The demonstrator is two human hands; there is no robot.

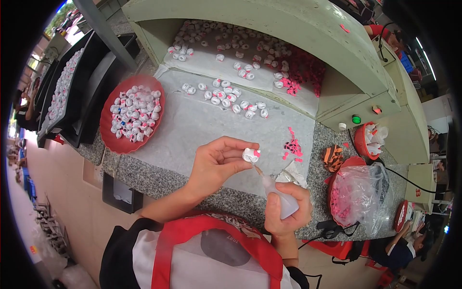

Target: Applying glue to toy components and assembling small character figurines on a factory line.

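Between the thumb and fingers of my left hand (216, 161) is a small white figurine head (250, 154) with a pink patch on it. My right hand (291, 207) is closed around a translucent squeeze bottle (284, 200). The bottle's thin nozzle points up and left, its tip at or very near the underside of the piece; I cannot tell whether they touch. Just beyond my hands, several similar white pieces (222, 96) lie on the white sheet (183, 115). A small heap of pink bits (292, 145) lies on the sheet to the right.
A pale green hooded cabinet (269, 24) holds more white and pink pieces. At the left stand a red bowl (107, 130) full of white pieces and black trays (82, 115). On the right are a red basket (358, 139), an orange-and-black bundle (333, 158) and a plastic bag (370, 192).
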